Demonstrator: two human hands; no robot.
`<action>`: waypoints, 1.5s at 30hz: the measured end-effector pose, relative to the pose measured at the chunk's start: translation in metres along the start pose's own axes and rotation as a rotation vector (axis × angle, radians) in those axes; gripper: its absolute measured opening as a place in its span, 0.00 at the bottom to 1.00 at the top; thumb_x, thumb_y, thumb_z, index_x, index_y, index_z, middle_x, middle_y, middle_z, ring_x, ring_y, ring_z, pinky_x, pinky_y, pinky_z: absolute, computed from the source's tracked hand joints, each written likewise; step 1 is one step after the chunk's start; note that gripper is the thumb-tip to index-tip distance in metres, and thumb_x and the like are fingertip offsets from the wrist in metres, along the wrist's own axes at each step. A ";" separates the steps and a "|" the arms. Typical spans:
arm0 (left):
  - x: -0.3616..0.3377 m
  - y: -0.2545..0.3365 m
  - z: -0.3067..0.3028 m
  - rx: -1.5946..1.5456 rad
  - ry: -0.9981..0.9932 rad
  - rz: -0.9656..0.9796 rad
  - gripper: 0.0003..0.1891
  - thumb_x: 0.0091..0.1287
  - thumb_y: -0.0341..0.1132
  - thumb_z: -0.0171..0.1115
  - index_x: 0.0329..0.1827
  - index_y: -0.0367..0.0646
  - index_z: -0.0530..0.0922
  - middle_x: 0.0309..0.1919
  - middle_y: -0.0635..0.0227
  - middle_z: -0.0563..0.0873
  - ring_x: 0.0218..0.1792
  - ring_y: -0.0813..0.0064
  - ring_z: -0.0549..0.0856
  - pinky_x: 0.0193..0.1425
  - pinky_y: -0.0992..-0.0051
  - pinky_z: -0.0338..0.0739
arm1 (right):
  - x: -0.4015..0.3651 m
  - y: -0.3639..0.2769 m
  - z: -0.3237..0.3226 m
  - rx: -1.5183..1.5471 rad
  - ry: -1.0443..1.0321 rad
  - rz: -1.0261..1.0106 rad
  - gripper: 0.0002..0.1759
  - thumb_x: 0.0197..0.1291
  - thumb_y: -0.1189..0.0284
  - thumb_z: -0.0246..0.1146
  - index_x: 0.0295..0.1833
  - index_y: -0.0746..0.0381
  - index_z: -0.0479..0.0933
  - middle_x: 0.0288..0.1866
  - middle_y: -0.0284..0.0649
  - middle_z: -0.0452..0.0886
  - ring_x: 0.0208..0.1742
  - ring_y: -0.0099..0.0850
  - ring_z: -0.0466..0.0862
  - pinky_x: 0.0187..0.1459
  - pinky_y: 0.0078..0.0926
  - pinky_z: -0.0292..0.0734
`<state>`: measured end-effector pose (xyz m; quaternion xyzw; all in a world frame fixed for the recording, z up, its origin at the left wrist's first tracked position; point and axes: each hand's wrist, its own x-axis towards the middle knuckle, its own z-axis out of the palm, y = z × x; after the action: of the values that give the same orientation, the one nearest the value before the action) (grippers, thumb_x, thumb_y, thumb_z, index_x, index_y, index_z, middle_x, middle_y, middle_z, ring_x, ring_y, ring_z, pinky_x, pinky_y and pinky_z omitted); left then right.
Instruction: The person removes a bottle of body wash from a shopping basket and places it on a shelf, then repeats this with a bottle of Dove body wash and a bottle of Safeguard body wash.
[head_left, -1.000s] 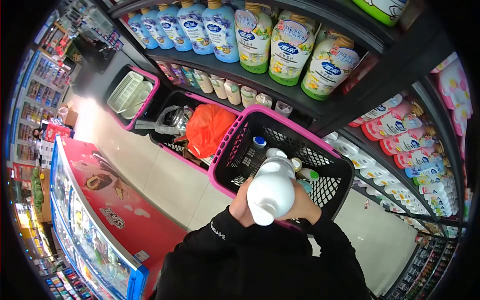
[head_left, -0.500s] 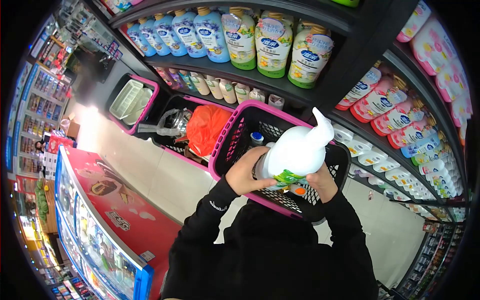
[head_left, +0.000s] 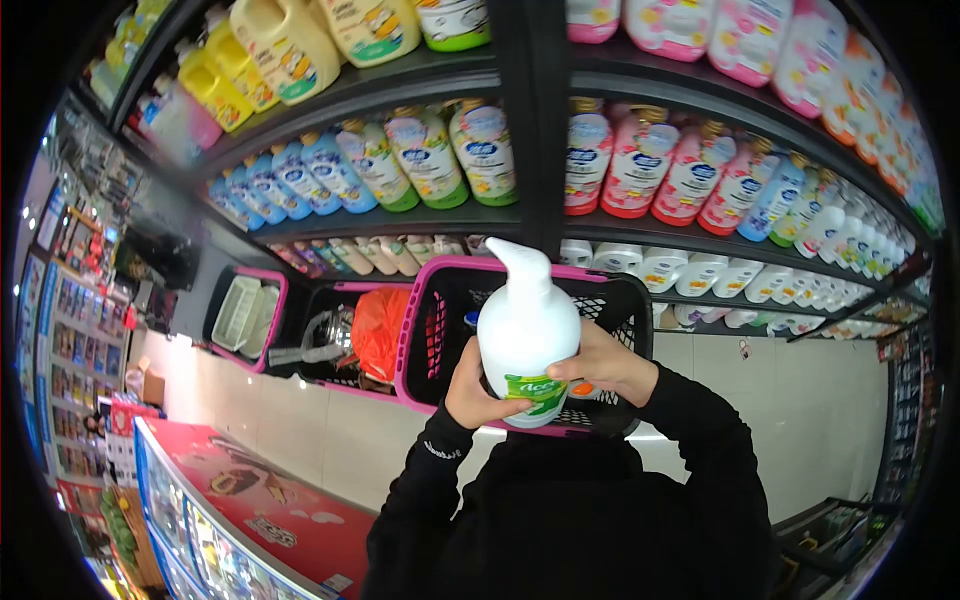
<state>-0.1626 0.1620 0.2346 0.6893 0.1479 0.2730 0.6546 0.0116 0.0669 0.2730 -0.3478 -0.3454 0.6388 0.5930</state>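
Observation:
A large white pump bottle with a green label is held upright between my two hands, its nozzle pointing up and to the left. My left hand grips its lower left side, thumb across the label. On the right side, my right hand wraps the bottle with its thumb by the label's edge. Beneath the bottle stands a black shopping basket with a pink rim. Inside it, an item with an orange spot and a blue cap partly show; the bottle hides much of the interior.
Left of the basket are a red plastic bag in another basket and a pink-rimmed basket with pale trays. Shelves ahead hold blue bottles, red bottles and yellow jugs. A red freezer cabinet stands lower left.
The view has turned and taken in more shelves. The pump bottle is more upright, its label now facing me, and its nozzle has swung from upper right to upper left. Both hands still hold it.

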 end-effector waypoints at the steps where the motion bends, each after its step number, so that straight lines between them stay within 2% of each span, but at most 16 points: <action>1: -0.003 0.000 0.004 0.009 -0.025 0.014 0.44 0.35 0.35 0.76 0.57 0.35 0.60 0.50 0.59 0.72 0.53 0.68 0.72 0.57 0.70 0.66 | -0.004 -0.003 0.002 -0.016 0.017 0.023 0.33 0.42 0.70 0.70 0.56 0.69 0.67 0.51 0.41 0.74 0.52 0.29 0.73 0.54 0.28 0.67; 3: -0.006 0.002 0.013 -0.104 -0.001 -0.020 0.46 0.36 0.34 0.75 0.60 0.35 0.58 0.53 0.59 0.70 0.55 0.67 0.70 0.59 0.68 0.63 | -0.015 -0.005 0.007 -0.055 0.042 -0.050 0.30 0.45 0.68 0.69 0.53 0.69 0.69 0.47 0.41 0.77 0.49 0.29 0.76 0.51 0.27 0.70; 6: -0.011 0.012 0.030 -0.089 0.013 0.050 0.49 0.35 0.31 0.75 0.62 0.35 0.55 0.56 0.58 0.68 0.57 0.66 0.69 0.62 0.67 0.62 | -0.029 -0.014 0.009 -0.355 0.067 -0.131 0.31 0.43 0.64 0.71 0.51 0.69 0.70 0.44 0.41 0.78 0.46 0.27 0.77 0.49 0.27 0.71; 10: -0.016 0.023 0.052 -0.120 0.078 0.134 0.45 0.37 0.35 0.76 0.58 0.32 0.60 0.49 0.58 0.75 0.50 0.67 0.76 0.55 0.68 0.69 | -0.044 -0.017 0.015 -0.540 0.129 -0.333 0.34 0.41 0.60 0.72 0.51 0.69 0.70 0.44 0.42 0.78 0.47 0.28 0.77 0.48 0.27 0.71; 11: -0.017 0.025 0.055 -0.125 0.094 0.140 0.44 0.37 0.37 0.76 0.58 0.31 0.60 0.49 0.57 0.75 0.49 0.67 0.76 0.54 0.69 0.69 | -0.050 -0.023 0.022 -0.543 0.161 -0.323 0.36 0.38 0.62 0.73 0.51 0.70 0.69 0.45 0.43 0.78 0.46 0.28 0.77 0.49 0.28 0.71; 17: -0.019 0.040 0.070 -0.153 0.102 0.208 0.46 0.37 0.38 0.76 0.58 0.32 0.59 0.49 0.56 0.74 0.49 0.65 0.76 0.54 0.67 0.70 | -0.060 -0.014 0.037 -0.698 0.386 -0.626 0.35 0.37 0.55 0.71 0.46 0.69 0.70 0.37 0.45 0.77 0.39 0.34 0.79 0.40 0.27 0.73; 21: -0.017 0.048 0.064 -0.133 0.025 0.238 0.46 0.37 0.37 0.76 0.59 0.32 0.58 0.49 0.56 0.74 0.49 0.64 0.76 0.54 0.67 0.70 | -0.064 -0.019 0.052 -0.736 0.467 -0.677 0.35 0.39 0.52 0.70 0.45 0.69 0.70 0.35 0.46 0.77 0.38 0.37 0.79 0.39 0.29 0.72; 25: -0.016 0.042 0.039 -0.069 -0.164 0.243 0.43 0.39 0.36 0.74 0.59 0.32 0.60 0.50 0.56 0.74 0.50 0.64 0.76 0.54 0.66 0.70 | -0.057 -0.003 0.061 -0.795 0.527 -0.691 0.34 0.38 0.52 0.69 0.44 0.68 0.70 0.35 0.46 0.77 0.37 0.39 0.79 0.39 0.30 0.72; 26: -0.017 0.038 0.032 -0.001 -0.186 0.255 0.45 0.42 0.42 0.73 0.62 0.35 0.57 0.53 0.56 0.72 0.52 0.63 0.75 0.56 0.67 0.69 | -0.055 -0.001 0.066 -0.789 0.535 -0.671 0.35 0.38 0.52 0.69 0.44 0.68 0.70 0.35 0.47 0.77 0.37 0.40 0.79 0.39 0.31 0.72; 32: 0.012 0.014 0.029 -0.070 -0.450 0.260 0.45 0.42 0.41 0.73 0.61 0.35 0.58 0.52 0.56 0.72 0.52 0.64 0.75 0.56 0.67 0.69 | -0.049 0.024 0.082 -0.808 0.650 -0.658 0.34 0.39 0.51 0.68 0.45 0.67 0.70 0.37 0.47 0.76 0.39 0.40 0.79 0.40 0.30 0.72; 39: 0.011 0.005 0.062 -0.086 -0.636 0.299 0.43 0.41 0.39 0.73 0.61 0.35 0.59 0.52 0.57 0.73 0.52 0.64 0.75 0.56 0.67 0.69 | -0.089 0.021 0.089 -0.806 0.782 -0.707 0.35 0.38 0.52 0.69 0.46 0.67 0.70 0.37 0.46 0.77 0.38 0.39 0.79 0.39 0.30 0.72; 45: 0.008 0.000 0.131 -0.048 -0.796 0.373 0.42 0.41 0.38 0.73 0.60 0.35 0.60 0.51 0.57 0.74 0.52 0.65 0.75 0.56 0.67 0.69 | -0.153 0.022 0.079 -0.919 0.905 -0.771 0.36 0.38 0.52 0.69 0.47 0.67 0.70 0.37 0.46 0.77 0.39 0.38 0.79 0.40 0.28 0.72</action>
<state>-0.0820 0.0591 0.2365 0.7402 -0.2493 0.1029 0.6160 -0.0593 -0.0893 0.3007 -0.6434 -0.3971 -0.0284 0.6538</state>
